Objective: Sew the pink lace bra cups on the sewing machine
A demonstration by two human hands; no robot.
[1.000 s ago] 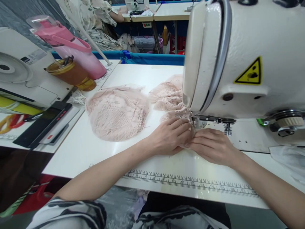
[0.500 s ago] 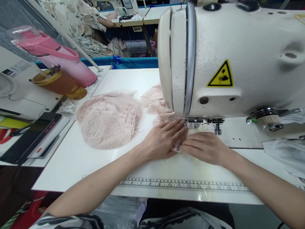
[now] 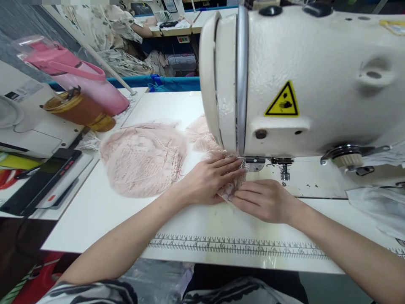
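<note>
A thin, pale pink lace cloth (image 3: 231, 188) lies on the white, smooth-topped surface (image 3: 85, 215) beside the needle area, its far part running up toward eleven o'clock, partly behind the machine head. On it rests the left hand (image 3: 210, 179), palm down, its grip released, fingers laid flat over the lace. At the cloth's four o'clock, the right hand (image 3: 265, 200) touches the near edge with bunched fingertips; the thumb is hidden, so I cannot tell whether that grip is clenched.

Outward from the cloth, a glossy cream metal sewing machine head (image 3: 284, 50) looms at one o'clock (a yellow triangular warning sticker (image 3: 282, 101) on its side). A rounded, pale pink lace piece (image 3: 144, 162) lies at nine. Toward six runs a black-marked ruler scale (image 3: 234, 246). At ten, a tilted-looking pink bottle (image 3: 88, 80) is just beside an amber translucent cup (image 3: 79, 109).
</note>
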